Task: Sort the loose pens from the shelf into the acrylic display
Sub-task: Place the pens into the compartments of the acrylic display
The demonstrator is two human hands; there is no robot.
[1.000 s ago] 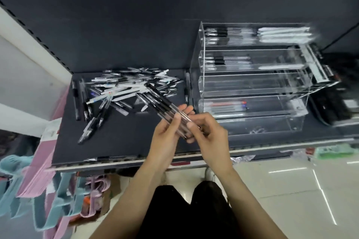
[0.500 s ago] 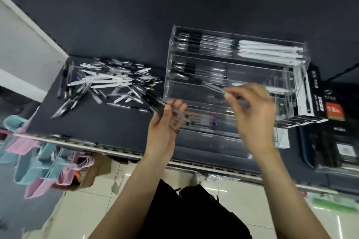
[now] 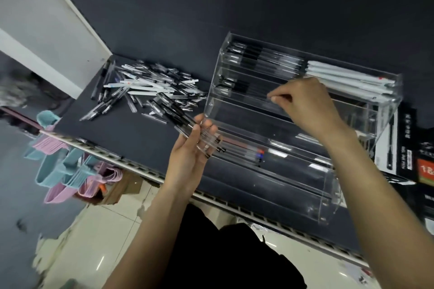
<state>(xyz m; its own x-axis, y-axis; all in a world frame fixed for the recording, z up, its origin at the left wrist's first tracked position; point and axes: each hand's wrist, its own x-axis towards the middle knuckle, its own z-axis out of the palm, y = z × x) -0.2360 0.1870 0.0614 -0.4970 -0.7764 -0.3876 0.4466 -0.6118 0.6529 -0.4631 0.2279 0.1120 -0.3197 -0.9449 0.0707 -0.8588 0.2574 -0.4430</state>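
Observation:
A pile of loose pens [image 3: 145, 90] lies on the dark shelf [image 3: 122, 134], left of the tiered acrylic display [image 3: 328, 171]. My left hand [image 3: 192, 148] grips a bundle of clear pens with black caps [image 3: 178, 119] in front of the display's left end. My right hand [image 3: 303, 103] reaches over the display's second tier and pinches the end of one clear pen [image 3: 263, 97] lying along that tier. The top tier holds black-capped pens [image 3: 253, 54] and white pens [image 3: 347, 80]. A lower tier holds a few pens with red and blue ends [image 3: 253, 151].
Black boxes of pens [image 3: 408, 148] stand right of the display. Pink and blue hangers [image 3: 68, 171] hang below the shelf's front edge at the left. A white upright panel [image 3: 51, 28] bounds the shelf on the left. Tiled floor lies below.
My right hand has left the bundle in my left hand and carried one clear pen up to the display's second tier. The view has swung left and tilted.

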